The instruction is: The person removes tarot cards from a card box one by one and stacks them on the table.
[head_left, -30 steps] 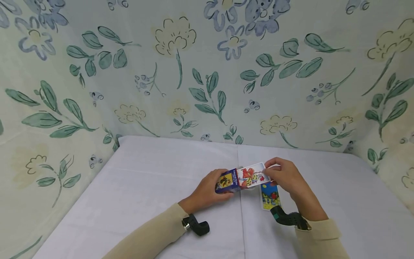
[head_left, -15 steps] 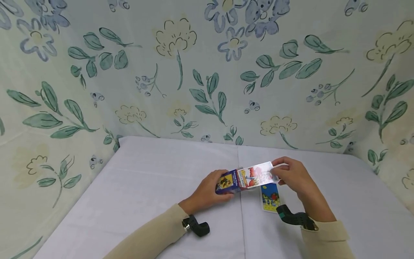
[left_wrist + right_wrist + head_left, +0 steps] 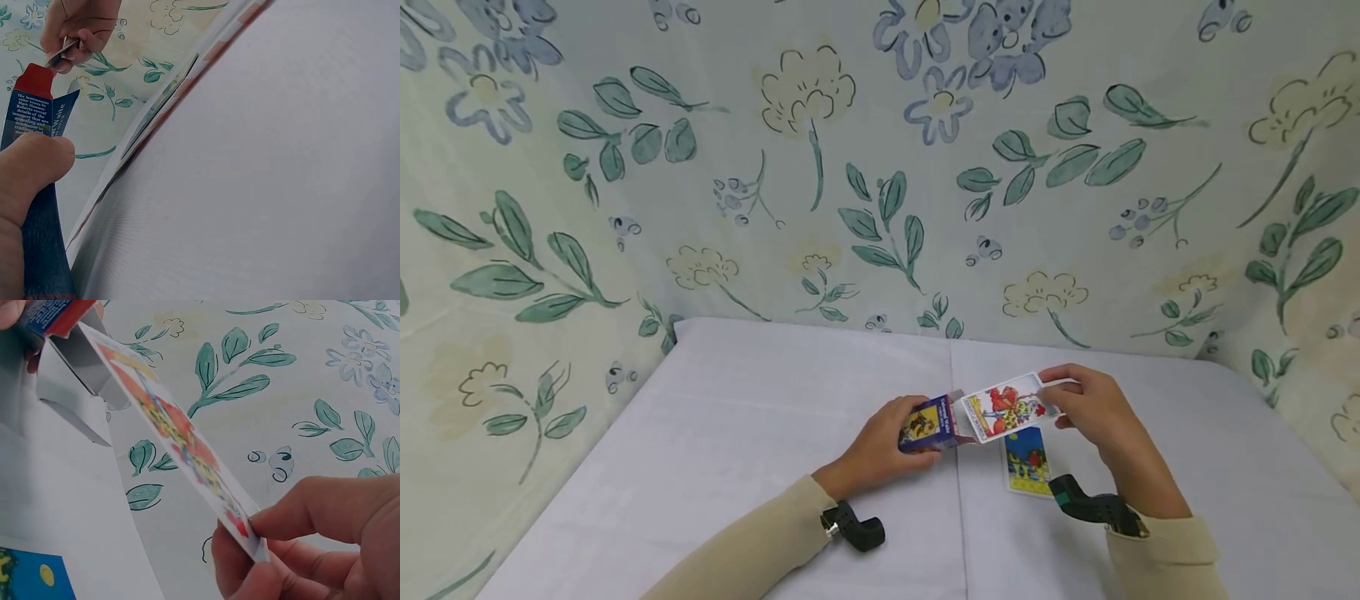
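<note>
My left hand (image 3: 880,446) grips a small dark blue card box (image 3: 927,423) with a yellow picture on its front, its mouth toward the right. Thumb and fingers of my right hand (image 3: 1086,404) pinch the far end of a picture card (image 3: 1007,407) with a red, yellow and white design. The card's other end is at the box mouth, and in the right wrist view it looks just clear of the opening, where a white flap (image 3: 72,394) hangs. Below, a blue and yellow card (image 3: 1028,462) lies face up on the table.
A white cloth covers the table (image 3: 737,383), with a seam running front to back near its middle. Behind and at the sides hangs a floral curtain (image 3: 820,208). Both wrists carry black camera mounts (image 3: 859,527).
My right hand has drawn the card rightward out of the box, and its whole face now shows. My left hand has kept the box nearly still.
</note>
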{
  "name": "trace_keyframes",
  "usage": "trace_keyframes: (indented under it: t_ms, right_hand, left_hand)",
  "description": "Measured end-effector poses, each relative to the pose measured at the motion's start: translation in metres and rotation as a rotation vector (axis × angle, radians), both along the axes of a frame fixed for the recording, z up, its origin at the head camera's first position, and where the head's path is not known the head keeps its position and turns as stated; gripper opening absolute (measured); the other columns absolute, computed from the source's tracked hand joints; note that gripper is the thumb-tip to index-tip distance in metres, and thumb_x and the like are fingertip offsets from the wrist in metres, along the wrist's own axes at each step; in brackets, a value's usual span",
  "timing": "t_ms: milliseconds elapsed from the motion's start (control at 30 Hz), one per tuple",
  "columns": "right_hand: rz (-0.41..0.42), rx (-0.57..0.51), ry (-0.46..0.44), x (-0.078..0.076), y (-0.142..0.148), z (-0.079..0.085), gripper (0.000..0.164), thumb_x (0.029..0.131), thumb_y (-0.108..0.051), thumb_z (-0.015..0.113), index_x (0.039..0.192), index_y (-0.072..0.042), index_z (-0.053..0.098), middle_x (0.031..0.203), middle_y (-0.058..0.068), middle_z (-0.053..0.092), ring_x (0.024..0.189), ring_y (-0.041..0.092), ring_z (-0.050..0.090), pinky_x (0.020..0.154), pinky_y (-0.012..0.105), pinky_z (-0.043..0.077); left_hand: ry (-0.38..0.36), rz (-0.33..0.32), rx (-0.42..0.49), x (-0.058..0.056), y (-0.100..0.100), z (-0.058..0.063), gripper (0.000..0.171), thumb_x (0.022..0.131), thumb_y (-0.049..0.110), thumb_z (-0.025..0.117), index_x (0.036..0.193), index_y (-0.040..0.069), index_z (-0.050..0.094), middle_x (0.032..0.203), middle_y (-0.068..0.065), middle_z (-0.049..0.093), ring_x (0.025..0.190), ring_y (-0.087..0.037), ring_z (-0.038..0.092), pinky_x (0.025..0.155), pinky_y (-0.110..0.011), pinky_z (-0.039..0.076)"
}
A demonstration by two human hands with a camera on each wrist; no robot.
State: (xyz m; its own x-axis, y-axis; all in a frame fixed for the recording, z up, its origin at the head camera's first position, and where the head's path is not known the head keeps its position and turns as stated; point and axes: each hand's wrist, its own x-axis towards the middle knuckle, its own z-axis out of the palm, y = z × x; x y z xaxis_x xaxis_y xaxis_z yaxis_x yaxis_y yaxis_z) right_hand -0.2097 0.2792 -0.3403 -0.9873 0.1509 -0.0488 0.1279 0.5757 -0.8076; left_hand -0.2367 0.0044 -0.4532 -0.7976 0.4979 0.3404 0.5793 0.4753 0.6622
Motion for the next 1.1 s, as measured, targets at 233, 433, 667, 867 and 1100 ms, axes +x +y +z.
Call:
trace_keyframes:
  t_ms: [233,433,667,867,1100]
  right_hand:
    - [0.025,-0.014,0.012,-0.002,0.005,0.001,0.038,0.097,-0.024,0.054,0.130,-0.004,0.056,0.113,0.020,0.059,0.088,0.027,0.056,0.067,0.026,0.053]
    - [0.030,-0.011,-0.006,-0.002,0.006,-0.001,0.036,0.098,-0.024,0.054,0.129,-0.006,0.060,0.109,0.016,0.057,0.089,0.027,0.055,0.068,0.027,0.053]
    - [0.054,-0.007,-0.021,-0.003,0.009,-0.003,0.036,0.099,-0.024,0.053,0.129,-0.006,0.061,0.112,0.017,0.059,0.090,0.027,0.056,0.070,0.029,0.052]
    - [0.075,-0.006,-0.042,-0.002,0.011,-0.005,0.034,0.098,-0.019,0.053,0.128,-0.006,0.061,0.120,0.019,0.057,0.092,0.028,0.055,0.071,0.029,0.052]
    - [0.080,0.020,-0.034,-0.002,0.013,-0.008,0.035,0.095,-0.014,0.052,0.127,-0.006,0.062,0.120,0.021,0.056,0.094,0.029,0.055,0.073,0.031,0.052]
  left_hand:
    - [0.014,-0.006,0.010,-0.003,0.001,0.001,0.074,0.082,0.042,0.075,0.141,0.015,0.041,0.129,-0.001,0.052,0.106,-0.010,0.049,0.090,-0.027,0.045]
    - [0.002,-0.013,0.008,-0.002,0.000,0.001,0.073,0.082,0.042,0.074,0.141,0.014,0.041,0.130,-0.001,0.052,0.107,-0.010,0.049,0.091,-0.028,0.045]
    - [-0.015,-0.009,0.008,-0.001,-0.001,0.002,0.073,0.082,0.042,0.074,0.141,0.015,0.041,0.131,-0.002,0.052,0.109,-0.011,0.049,0.093,-0.029,0.044]
    - [-0.025,-0.011,0.003,0.002,-0.001,0.002,0.073,0.082,0.040,0.075,0.141,0.014,0.041,0.129,-0.001,0.053,0.108,-0.011,0.049,0.093,-0.028,0.045]
    - [-0.010,-0.013,0.006,0.001,0.000,0.001,0.073,0.082,0.041,0.074,0.141,0.014,0.041,0.129,-0.001,0.053,0.108,-0.010,0.049,0.093,-0.029,0.045]
